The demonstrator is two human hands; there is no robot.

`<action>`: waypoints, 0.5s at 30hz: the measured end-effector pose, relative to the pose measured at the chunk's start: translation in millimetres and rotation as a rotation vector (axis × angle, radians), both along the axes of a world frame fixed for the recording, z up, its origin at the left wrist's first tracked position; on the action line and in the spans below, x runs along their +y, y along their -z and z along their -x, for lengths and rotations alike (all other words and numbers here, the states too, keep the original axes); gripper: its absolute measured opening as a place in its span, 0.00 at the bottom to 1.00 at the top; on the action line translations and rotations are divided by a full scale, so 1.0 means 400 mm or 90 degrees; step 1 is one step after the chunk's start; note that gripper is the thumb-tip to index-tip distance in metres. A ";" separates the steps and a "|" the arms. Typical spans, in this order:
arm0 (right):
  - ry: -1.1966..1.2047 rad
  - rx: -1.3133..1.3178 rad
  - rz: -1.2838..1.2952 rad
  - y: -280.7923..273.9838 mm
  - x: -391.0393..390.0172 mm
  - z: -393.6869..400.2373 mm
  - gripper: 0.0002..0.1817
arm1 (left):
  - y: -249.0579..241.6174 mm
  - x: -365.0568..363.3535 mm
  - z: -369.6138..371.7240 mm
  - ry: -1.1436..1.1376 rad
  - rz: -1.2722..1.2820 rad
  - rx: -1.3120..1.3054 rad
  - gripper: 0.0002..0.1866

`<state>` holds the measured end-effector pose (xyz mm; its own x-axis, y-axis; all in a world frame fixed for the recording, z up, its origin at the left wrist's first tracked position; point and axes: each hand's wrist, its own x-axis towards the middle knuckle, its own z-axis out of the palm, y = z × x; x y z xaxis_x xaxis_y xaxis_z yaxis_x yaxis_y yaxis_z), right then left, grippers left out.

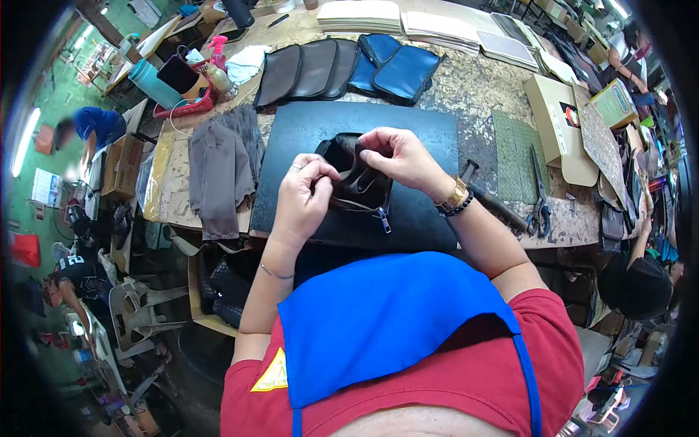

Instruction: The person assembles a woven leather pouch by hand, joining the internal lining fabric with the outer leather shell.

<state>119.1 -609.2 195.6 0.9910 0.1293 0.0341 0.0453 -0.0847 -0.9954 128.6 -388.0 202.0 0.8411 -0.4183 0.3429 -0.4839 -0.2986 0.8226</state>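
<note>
A small dark pouch (375,194) with a silver zipper pull (385,220) is held open over a black board (298,138) on the worktable. My left hand (306,195) pinches the near left edge of its opening with closed fingers. On the far right edge, the thumb and fingers of my right hand (404,160) are pressed together on the dark material. The zipper pull hangs at the pouch's lower right, touched by neither hand. The inside of the pouch is mostly in shadow.
Brown pouches (314,69) and blue pouches (404,73) lie beyond the board. Dark cloth (222,175) is at left, near a red basket (191,105). A hammer (502,207), scissors (540,200) and an open carton (546,120) are at right. Other people work on both sides.
</note>
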 end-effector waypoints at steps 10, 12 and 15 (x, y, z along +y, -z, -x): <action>0.020 -0.290 0.336 0.000 0.018 -0.001 0.05 | 0.021 -0.029 0.007 -0.133 -0.149 -0.043 0.08; -0.007 -0.327 0.380 -0.006 0.003 -0.004 0.05 | 0.015 -0.020 0.004 -0.137 -0.166 -0.056 0.04; -0.008 -0.425 0.421 -0.026 -0.007 -0.011 0.05 | -0.001 -0.020 0.001 -0.166 -0.237 -0.211 0.02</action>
